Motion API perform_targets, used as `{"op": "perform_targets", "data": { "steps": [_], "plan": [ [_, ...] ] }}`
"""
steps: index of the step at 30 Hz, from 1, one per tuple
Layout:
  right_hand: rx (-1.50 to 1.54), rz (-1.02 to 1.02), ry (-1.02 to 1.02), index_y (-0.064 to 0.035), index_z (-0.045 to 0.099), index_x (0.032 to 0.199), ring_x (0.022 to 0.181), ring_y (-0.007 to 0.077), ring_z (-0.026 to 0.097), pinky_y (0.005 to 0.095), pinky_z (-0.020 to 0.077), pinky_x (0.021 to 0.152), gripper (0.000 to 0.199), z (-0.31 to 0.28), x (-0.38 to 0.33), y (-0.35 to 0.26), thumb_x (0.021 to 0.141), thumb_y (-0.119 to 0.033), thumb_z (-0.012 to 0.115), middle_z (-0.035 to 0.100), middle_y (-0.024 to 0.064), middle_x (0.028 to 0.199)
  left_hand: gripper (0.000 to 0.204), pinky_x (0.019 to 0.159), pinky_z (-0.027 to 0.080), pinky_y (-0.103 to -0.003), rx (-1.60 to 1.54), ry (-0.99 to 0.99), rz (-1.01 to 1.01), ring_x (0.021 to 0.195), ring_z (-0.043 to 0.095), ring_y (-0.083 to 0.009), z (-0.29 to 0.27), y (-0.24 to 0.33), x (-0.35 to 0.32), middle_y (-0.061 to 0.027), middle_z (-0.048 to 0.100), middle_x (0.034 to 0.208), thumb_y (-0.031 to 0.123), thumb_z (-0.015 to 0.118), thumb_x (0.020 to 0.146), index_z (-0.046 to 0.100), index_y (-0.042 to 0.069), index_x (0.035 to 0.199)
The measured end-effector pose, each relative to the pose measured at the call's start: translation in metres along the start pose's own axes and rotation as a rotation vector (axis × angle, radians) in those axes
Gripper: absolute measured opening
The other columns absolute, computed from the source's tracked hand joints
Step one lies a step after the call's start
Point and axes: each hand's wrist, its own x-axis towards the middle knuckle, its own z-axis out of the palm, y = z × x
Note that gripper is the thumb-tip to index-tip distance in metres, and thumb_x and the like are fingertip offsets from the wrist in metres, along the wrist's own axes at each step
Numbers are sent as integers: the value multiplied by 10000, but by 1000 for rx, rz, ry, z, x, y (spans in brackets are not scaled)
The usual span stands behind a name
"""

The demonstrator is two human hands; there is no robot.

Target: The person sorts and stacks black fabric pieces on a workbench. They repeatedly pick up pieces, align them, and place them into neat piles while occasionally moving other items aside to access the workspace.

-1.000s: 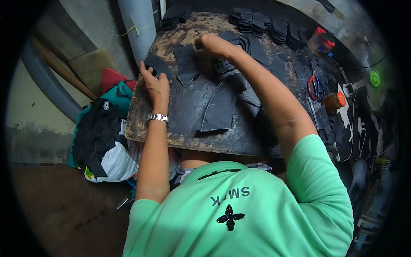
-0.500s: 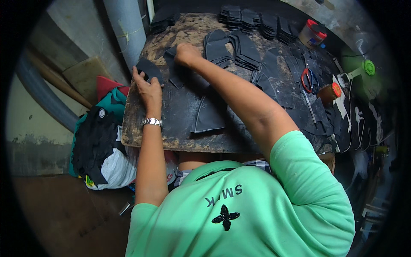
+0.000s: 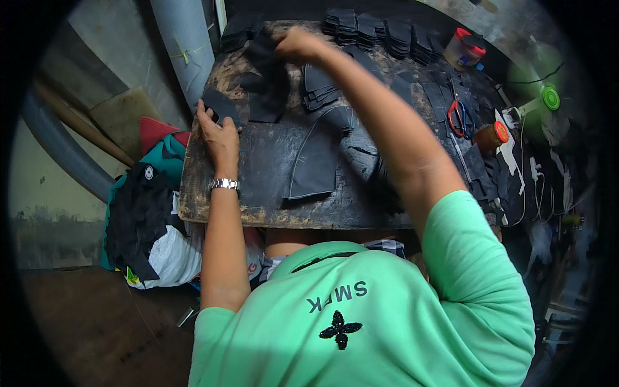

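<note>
My left hand (image 3: pixel 218 132) rests at the left edge of the worn wooden work board (image 3: pixel 258 200) and holds a small rounded black cut piece (image 3: pixel 221 105). My right hand (image 3: pixel 293 44) reaches far across the board and grips a black cut piece (image 3: pixel 265 55) lifted above a loose pile of similar dark pieces (image 3: pixel 264 103). A long curved black piece (image 3: pixel 316 161) lies flat in the middle of the board, under my right forearm.
Rows of stacked black pieces (image 3: pixel 380 29) line the far edge. Red-handled scissors (image 3: pixel 459 116), a small brown bottle (image 3: pixel 491 135) and a red-lidded jar (image 3: pixel 465 48) stand on the right. A bag of dark scraps (image 3: pixel 148 226) sits left, beside a grey pipe (image 3: pixel 184 45).
My right hand has moved farther away and leftward over the pile, now lifting a black piece. My left hand stays at the board's left edge with its small piece.
</note>
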Motion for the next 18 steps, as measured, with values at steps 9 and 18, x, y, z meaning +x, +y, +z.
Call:
{"op": "perform_targets", "data": {
  "steps": [9,18],
  "plan": [
    [-954,-605,117,-70,671,940,719,261,671,362,558,637,214,-84,13,33,727,-93,657,675,139,851,722,681,579,-331,60,0,-23,1032,590,-314,2,-5,2,-276,446,1314,-25,494,796,218,87,1454],
    [-964,-861,-185,-8,652,862,914,304,654,380,537,749,192,13,-23,59,811,-106,494,674,160,916,743,731,571,-341,40,-7,-61,1069,574,-342,-4,0,-4,-281,433,1333,-4,498,805,177,81,1469]
  ]
}}
